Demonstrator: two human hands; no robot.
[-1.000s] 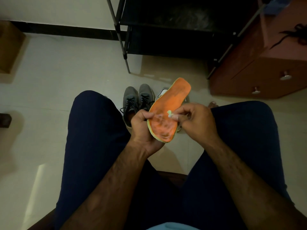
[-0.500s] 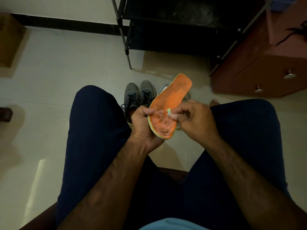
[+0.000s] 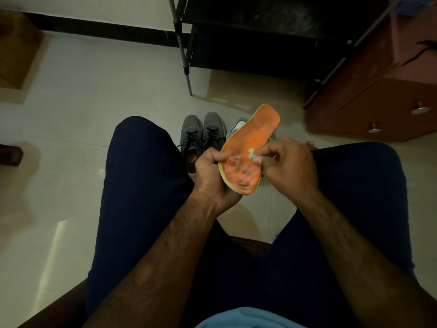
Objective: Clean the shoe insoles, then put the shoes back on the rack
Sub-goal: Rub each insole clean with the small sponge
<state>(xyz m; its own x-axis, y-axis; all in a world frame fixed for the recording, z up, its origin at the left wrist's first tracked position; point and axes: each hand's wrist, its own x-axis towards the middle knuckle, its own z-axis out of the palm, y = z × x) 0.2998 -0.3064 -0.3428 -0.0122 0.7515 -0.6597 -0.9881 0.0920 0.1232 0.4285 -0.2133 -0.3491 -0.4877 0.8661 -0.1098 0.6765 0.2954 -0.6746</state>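
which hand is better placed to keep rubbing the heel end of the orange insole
Right. The right hand pinches a small pale wad against the orange foam insole, just above the smudged heel. The left hand grips its edge.

We see white shoe (image 3: pixel 236 129) only partly — orange insole (image 3: pixel 250 147) covers most. Small pale thing (image 3: pixel 251 153) in right hand (image 3: pixel 287 165) too small to name. Rack (image 3: pixel 260 31) top cut off by edge — shelves too dark to see inside.

Floor: pale glossy tiles (image 3: pixel 82 95)
Wall: white, black skirting (image 3: pixel 94 29)
Right: reddish-brown wooden drawer cabinet (image 3: pixel 378 110)
Light: dim
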